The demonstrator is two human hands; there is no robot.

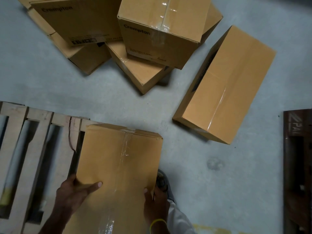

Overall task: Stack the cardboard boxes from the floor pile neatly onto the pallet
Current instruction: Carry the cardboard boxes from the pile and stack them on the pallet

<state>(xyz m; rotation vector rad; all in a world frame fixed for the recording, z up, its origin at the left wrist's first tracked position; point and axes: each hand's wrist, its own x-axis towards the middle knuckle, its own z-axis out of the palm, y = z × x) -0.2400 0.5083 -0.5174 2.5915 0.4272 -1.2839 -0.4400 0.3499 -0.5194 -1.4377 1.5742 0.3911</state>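
A taped brown cardboard box (118, 162) lies at the right end of the wooden pallet (38, 132), held between both my hands. My left hand (74, 195) grips its near left corner, thumb on top. My right hand (155, 205) grips the near right edge, thumb on the top face. A loose pile of cardboard boxes (152, 31) marked Crompton lies on the floor at the top. One more cardboard box (226, 85) lies tilted by itself on the floor to the right.
The grey concrete floor (84, 92) lies between the pallet and the pile. A dark wooden pallet (298, 166) runs along the right edge. My foot (162, 179) shows just right of the held box. The wooden pallet's slats have open gaps.
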